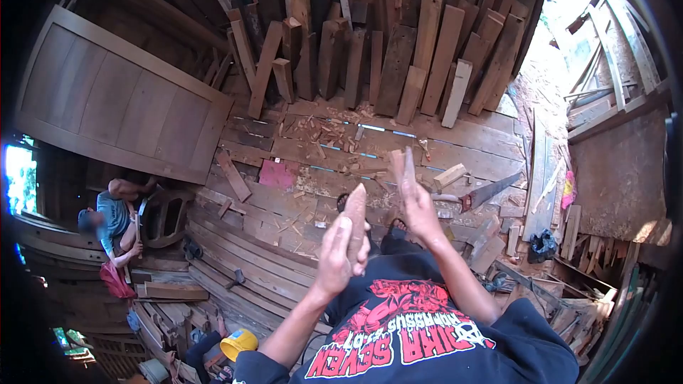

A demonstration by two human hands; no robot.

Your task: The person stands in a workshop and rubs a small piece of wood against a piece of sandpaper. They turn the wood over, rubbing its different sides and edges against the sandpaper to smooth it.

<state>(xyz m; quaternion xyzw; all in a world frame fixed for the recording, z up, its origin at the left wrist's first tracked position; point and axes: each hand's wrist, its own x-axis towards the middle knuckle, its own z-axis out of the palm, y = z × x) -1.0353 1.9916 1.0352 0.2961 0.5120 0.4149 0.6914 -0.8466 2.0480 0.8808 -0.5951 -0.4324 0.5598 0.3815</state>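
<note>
A pointed piece of wood (pixel 357 222) is held in the left hand (pixel 334 256), just off the middle, between five and six o'clock. The left grip is wrapped around it. The right hand (pixel 420 210) is raised at four o'clock, seen from the side; whether anything is pinched there cannot be told. The wood might be dropped on a foot (pixel 400 225) if the left grip gets loose. Skin could be cut if the saw (pixel 498 188) at three o'clock is stepped on. Part of the wood is covered by fingers. A yellow thing (pixel 239 344) at seven o'clock is hard to make out.
</note>
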